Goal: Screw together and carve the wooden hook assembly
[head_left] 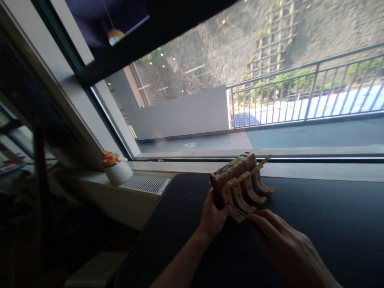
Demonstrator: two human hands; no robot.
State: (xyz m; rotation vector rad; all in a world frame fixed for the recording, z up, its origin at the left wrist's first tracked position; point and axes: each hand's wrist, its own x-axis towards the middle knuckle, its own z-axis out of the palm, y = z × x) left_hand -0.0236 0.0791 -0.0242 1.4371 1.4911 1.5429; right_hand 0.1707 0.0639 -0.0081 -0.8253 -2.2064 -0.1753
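A brown block-like wooden model (234, 171) with several pale curved wooden legs along its side is tilted over the dark table (168, 224). My left hand (212, 218) is closed on its near left end, thumb by the lowest leg. My right hand (280, 236) is closed around a thin, dark, slender tool (239, 211); its kind is not clear. The tool's tip points at the nearest pale leg, close to my left thumb. Whether the tip touches the wood I cannot tell. A thin pale strip (264, 161) sticks out at the model's far right end.
A white pot (118, 173) with an orange top stands on the ledge left of the table, beside a slatted white vent (147, 184). Behind the table runs a pale window sill (315, 170) under large glass panes. Outside is a metal railing (312, 94).
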